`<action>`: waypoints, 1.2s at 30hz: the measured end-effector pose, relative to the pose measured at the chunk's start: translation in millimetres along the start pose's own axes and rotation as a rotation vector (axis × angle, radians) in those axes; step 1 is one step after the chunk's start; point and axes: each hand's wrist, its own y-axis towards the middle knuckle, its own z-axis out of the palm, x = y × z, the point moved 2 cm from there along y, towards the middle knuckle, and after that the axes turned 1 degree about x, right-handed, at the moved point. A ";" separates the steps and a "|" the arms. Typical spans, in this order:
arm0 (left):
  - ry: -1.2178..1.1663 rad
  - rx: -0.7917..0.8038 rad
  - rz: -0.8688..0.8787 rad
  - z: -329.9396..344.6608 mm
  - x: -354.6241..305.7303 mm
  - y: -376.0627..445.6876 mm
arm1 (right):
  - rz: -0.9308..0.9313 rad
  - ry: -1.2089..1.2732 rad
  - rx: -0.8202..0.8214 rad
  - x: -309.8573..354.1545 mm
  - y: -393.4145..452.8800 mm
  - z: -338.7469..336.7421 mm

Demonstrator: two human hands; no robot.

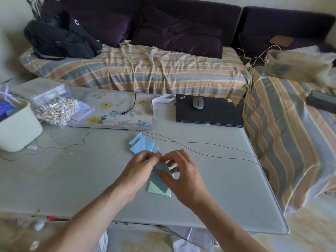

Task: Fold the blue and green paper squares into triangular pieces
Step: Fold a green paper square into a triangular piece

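A blue paper piece (160,179) is held just above the grey table (72,179), near its front middle. My left hand (140,168) pinches its upper corner. My right hand (181,173) pinches the same top edge, thumb lying across the blue sheet. Under the blue piece lies a pale green paper square (156,190), partly covered by it and by my hands. Just beyond my hands sits a small pile of folded blue pieces (140,143), flat on the table.
A flowered mat (116,111) with a cable end lies at the back, a closed black laptop (209,111) with a mouse (198,102) to its right. A cream tub (18,124) and a bag of sticks (56,110) stand left. Thin black wires (200,142) cross the table behind the papers.
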 end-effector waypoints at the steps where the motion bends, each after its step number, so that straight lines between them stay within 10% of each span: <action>1: -0.008 0.009 -0.003 -0.2 -0.3 -0.6 | 0.010 0.007 -0.004 0.1 0.0 -0.1; 17: 0.640 0.009 0.357 -7.9 -1.1 -3.8 | -0.020 -0.129 0.100 -8.8 -0.1 -4.3; 36: 0.434 0.113 0.399 -17.3 -8.1 -4.1 | 0.272 -0.067 0.057 -5.4 9.2 -17.0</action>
